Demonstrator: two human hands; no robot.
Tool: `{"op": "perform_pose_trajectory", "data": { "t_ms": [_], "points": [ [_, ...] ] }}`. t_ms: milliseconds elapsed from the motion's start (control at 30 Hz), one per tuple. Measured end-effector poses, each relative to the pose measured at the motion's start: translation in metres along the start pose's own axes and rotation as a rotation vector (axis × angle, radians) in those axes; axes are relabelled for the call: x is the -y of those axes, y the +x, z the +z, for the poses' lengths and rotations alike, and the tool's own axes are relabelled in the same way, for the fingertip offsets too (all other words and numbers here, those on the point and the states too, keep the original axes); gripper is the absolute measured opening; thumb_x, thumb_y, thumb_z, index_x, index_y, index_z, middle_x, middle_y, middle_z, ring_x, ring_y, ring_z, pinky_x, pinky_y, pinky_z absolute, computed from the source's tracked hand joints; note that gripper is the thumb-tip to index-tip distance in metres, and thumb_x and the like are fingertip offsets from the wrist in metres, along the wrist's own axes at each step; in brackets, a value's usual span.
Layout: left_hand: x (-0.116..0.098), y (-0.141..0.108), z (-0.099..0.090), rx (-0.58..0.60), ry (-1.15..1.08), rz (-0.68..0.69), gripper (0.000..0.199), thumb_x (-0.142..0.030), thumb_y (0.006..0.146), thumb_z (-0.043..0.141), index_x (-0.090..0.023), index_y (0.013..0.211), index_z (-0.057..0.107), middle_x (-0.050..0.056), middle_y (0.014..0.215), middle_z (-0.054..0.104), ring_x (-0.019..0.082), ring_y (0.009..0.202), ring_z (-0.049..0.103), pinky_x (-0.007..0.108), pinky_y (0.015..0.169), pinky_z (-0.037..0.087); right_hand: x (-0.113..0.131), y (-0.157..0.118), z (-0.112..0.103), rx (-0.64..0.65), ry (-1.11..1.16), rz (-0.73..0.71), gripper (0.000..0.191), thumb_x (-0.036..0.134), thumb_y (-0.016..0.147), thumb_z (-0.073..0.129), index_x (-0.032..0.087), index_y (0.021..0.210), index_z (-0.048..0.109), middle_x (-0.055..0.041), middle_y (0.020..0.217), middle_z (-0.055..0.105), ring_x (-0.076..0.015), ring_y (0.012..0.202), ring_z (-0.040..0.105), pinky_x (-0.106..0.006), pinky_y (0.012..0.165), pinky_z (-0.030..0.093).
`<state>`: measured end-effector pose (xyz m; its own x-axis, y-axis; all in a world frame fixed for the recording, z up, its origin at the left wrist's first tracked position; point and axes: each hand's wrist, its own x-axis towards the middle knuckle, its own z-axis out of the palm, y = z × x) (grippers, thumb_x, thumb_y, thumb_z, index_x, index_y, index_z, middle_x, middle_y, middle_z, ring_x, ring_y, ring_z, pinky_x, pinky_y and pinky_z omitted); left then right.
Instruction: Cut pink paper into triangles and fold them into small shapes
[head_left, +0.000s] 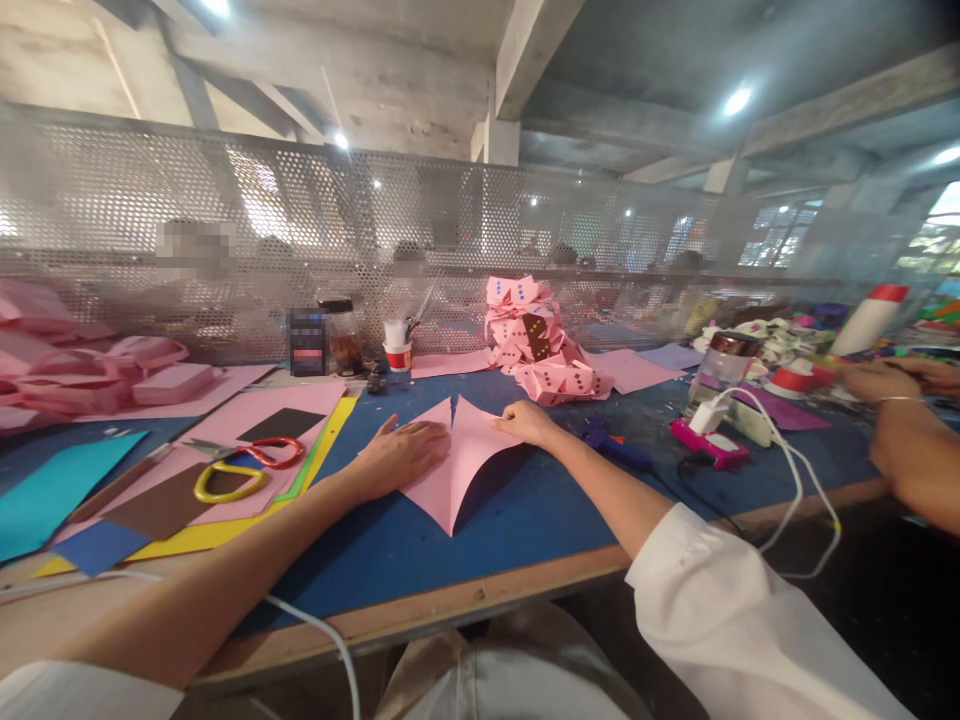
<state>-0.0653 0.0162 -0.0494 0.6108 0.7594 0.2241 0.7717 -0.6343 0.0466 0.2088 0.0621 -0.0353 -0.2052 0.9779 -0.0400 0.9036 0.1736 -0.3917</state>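
Note:
A pink paper sheet (pixel 457 465) lies in front of me on the blue table mat, with a slit or gap at its far edge and its right part curling up off the mat. My left hand (pixel 405 455) rests flat on the sheet's left part, fingers stretched out. At the upper right corner, my right hand (pixel 525 423) pinches the paper between thumb and fingers and holds it raised. Scissors with red and yellow handles (pixel 232 482) lie on coloured paper to the left of my left hand.
Pink paper pieces with dots (pixel 532 345) are piled at the back centre. A blue glue gun (pixel 615 446), pink power strip (pixel 709 444) and jar (pixel 724 370) stand right. Pink boxes (pixel 172 383) fill the left. Another person's hands (pixel 885 380) are far right.

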Motion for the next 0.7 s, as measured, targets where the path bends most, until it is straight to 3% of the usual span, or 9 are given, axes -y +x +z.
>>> {"op": "perform_pose_trajectory", "data": {
  "t_ms": [133, 233, 333, 533, 700],
  "points": [
    [0.004, 0.001, 0.004, -0.017, 0.007, 0.018, 0.043, -0.050, 0.103, 0.034, -0.038, 0.132, 0.062, -0.002, 0.147, 0.059, 0.022, 0.136, 0.052, 0.052, 0.126, 0.014, 0.000, 0.000, -0.001, -0.039, 0.028, 0.002, 0.034, 0.041, 0.098, 0.061, 0.015, 0.120, 0.064, -0.0077, 0.121, 0.065, -0.0237, 0.104, 0.066, -0.042, 0.089, 0.057],
    [0.012, 0.002, 0.008, -0.027, 0.014, 0.032, 0.041, -0.048, 0.104, 0.034, -0.039, 0.129, 0.064, -0.003, 0.147, 0.059, 0.021, 0.138, 0.051, 0.051, 0.126, 0.012, 0.000, 0.000, -0.003, -0.094, 0.053, 0.007, 0.040, 0.051, 0.098, 0.056, 0.014, 0.094, 0.072, -0.0039, 0.092, 0.071, -0.0200, 0.090, 0.067, -0.027, 0.076, 0.049],
    [0.019, 0.003, 0.011, -0.030, 0.016, 0.036, 0.039, -0.046, 0.104, 0.035, -0.039, 0.126, 0.066, -0.003, 0.147, 0.059, 0.022, 0.138, 0.050, 0.050, 0.126, 0.014, 0.000, 0.000, -0.005, -0.141, 0.078, 0.008, 0.050, 0.057, 0.096, 0.051, 0.015, 0.077, 0.072, -0.0011, 0.073, 0.066, -0.0170, 0.080, 0.064, -0.023, 0.063, 0.038],
    [0.017, 0.003, 0.008, -0.022, 0.000, -0.001, 0.045, -0.058, 0.101, 0.039, -0.038, 0.134, 0.061, -0.001, 0.149, 0.057, 0.023, 0.140, 0.049, 0.051, 0.126, 0.013, 0.000, -0.002, -0.004, -0.143, 0.089, 0.010, 0.040, 0.052, 0.091, 0.058, 0.016, 0.078, 0.071, 0.0000, 0.073, 0.064, -0.0154, 0.077, 0.060, -0.023, 0.059, 0.033],
    [0.010, 0.001, 0.004, 0.000, -0.014, -0.050, 0.049, -0.061, 0.099, 0.039, -0.036, 0.137, 0.058, 0.002, 0.151, 0.055, 0.024, 0.139, 0.050, 0.056, 0.125, 0.012, 0.002, -0.005, -0.004, -0.097, 0.066, 0.016, 0.036, 0.049, 0.094, 0.061, 0.014, 0.091, 0.071, -0.0028, 0.088, 0.069, -0.0200, 0.088, 0.066, -0.027, 0.072, 0.047]
  ]
}}
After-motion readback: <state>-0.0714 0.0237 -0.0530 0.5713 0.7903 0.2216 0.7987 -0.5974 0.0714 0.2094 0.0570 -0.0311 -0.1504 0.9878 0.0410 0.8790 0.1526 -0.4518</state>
